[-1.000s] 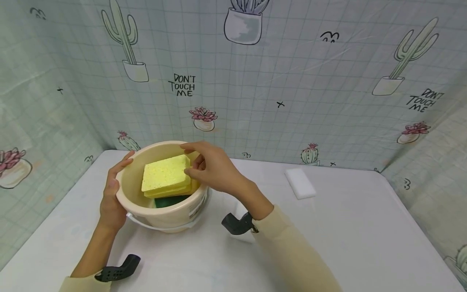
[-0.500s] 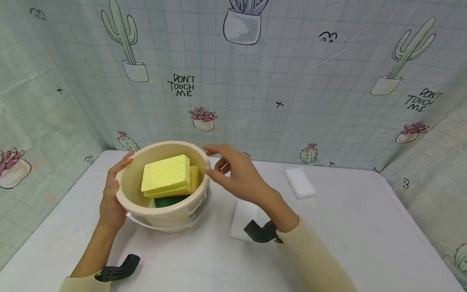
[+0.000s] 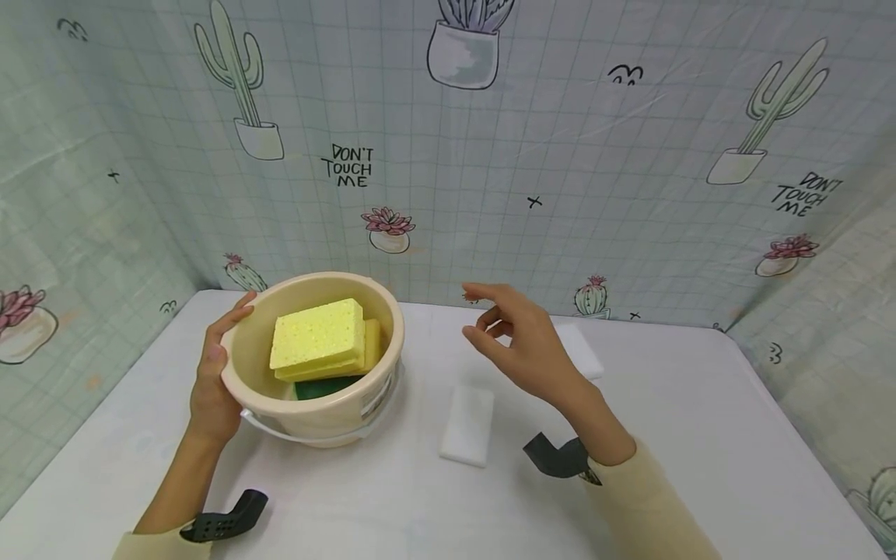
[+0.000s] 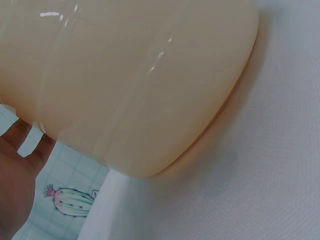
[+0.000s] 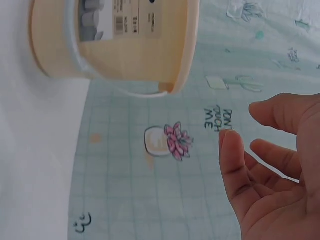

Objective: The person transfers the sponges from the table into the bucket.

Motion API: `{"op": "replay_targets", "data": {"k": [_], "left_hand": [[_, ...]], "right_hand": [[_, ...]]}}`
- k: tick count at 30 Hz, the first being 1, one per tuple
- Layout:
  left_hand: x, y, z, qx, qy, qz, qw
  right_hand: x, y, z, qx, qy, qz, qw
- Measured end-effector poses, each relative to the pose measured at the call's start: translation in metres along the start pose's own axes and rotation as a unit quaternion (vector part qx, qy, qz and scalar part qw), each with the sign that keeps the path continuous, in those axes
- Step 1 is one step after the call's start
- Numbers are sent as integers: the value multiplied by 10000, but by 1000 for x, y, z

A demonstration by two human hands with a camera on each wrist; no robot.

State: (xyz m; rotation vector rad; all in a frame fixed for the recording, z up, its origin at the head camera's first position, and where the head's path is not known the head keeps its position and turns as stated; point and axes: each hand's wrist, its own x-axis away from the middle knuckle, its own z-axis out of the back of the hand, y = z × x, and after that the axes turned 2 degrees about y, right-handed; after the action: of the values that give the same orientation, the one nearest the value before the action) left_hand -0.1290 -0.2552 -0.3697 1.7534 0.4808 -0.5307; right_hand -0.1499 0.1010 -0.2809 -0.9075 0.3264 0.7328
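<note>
Head view, left grip (image 3: pixel 213 393): wrapped on the left side of the bucket (image 3: pixel 315 420), fingertips at the rim.
Bucket: on the table (image 3: pixel 406 505); likely stiff, light, slick plastic, best held by the rim.
Yellow sponges (image 3: pixel 318 334): inside the bucket, above a green piece (image 3: pixel 325 387); probably soft and light, pinch their long edges.
Near white block (image 3: pixel 467 424): right of the bucket, seemingly foamy, squashable; take its sides.
Right grip (image 3: pixel 521 334): thumb and fingertips spread, holding nothing, right of the bucket.
Far white block (image 3: pixel 579 354): farther right of the bucket, partly hidden.

Cactus-print curtain (image 3: pixel 595 171) behind white table (image 3: pixel 749 435)
</note>
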Motion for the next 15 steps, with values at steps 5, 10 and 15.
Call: {"op": "replay_targets", "data": {"k": [5, 10, 15], "left_hand": [[0, 0, 0, -27, -21, -13, 10000], [-1, 1, 0, -5, -37, -48, 10000], [-1, 2, -1, 0, -5, -34, 10000]], "right_hand": [[15, 2, 13, 67, 187, 89, 9998], [31, 32, 18, 225, 222, 32, 9995], [45, 45, 26, 358, 378, -127, 9986]]}}
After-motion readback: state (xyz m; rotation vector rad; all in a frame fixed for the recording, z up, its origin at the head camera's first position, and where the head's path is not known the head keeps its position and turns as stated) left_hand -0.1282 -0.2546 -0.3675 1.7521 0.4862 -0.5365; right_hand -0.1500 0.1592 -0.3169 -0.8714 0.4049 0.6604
